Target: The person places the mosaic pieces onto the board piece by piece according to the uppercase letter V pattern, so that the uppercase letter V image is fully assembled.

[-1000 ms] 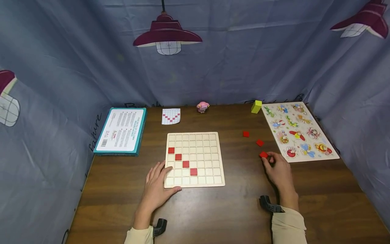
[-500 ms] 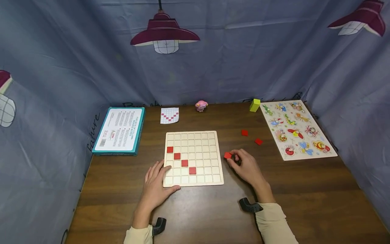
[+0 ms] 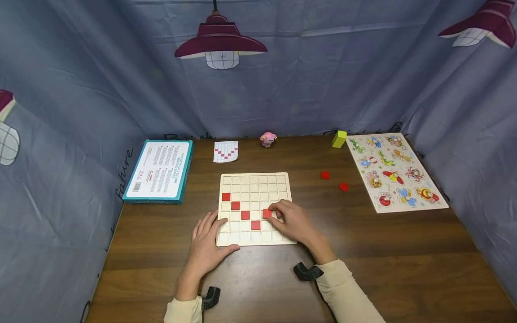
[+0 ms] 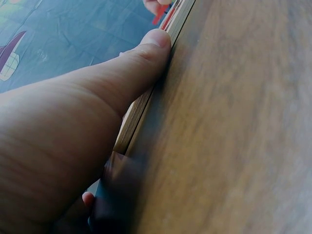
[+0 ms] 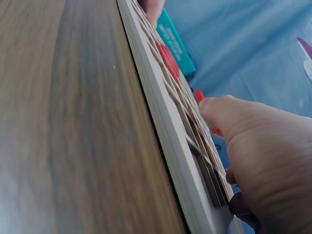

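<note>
A pale wooden grid board (image 3: 246,237) lies on the table, with several red square tiles set in its cells in a slanting line. My left hand (image 3: 207,246) rests spread at the board's near left corner, thumb along the front edge and fingers by the left edge. In the left wrist view that thumb (image 4: 141,58) touches the board's side. Between thumb and fingertips my right hand (image 3: 295,222) pinches a red square tile (image 3: 267,214) above the right half of the board. The right wrist view shows this tile (image 5: 199,95) raised over the grid, partly hidden by the thumb.
Two loose red tiles (image 3: 325,175) lie right of the board. Farther right is an insect puzzle board (image 3: 397,172). A yellow-green block (image 3: 339,139), a pink figurine (image 3: 268,139) and a pattern card (image 3: 225,151) stand along the back. A teal box (image 3: 158,172) lies at left.
My right hand has carried the red tile leftward from beside the insect puzzle to over the grid board. The left hand has stayed at the board's corner.
</note>
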Demonstrator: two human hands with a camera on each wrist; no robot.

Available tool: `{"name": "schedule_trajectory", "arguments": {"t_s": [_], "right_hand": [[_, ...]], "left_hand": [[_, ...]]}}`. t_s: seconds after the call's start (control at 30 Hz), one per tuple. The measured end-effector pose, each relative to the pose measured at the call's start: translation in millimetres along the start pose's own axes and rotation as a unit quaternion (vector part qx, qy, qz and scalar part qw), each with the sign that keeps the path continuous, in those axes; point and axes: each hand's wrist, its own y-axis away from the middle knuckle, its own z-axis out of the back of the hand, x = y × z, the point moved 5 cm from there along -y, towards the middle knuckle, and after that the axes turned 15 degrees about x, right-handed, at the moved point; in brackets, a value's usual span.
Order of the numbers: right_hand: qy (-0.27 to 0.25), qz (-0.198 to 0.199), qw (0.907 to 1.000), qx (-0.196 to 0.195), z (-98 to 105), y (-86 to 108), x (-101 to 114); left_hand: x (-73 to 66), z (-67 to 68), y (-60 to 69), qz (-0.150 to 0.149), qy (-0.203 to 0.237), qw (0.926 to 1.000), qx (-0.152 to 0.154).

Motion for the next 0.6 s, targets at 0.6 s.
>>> {"name": "schedule_trajectory", "arguments": {"t_s": [0.6], "right_hand": [[0.016,-0.025,0.999,0.034,0.0,-9.1,2.1]], "left_hand": [[-0.8,2.0,-1.1,-0.001,-0.007,1.0,-0.001]]}}
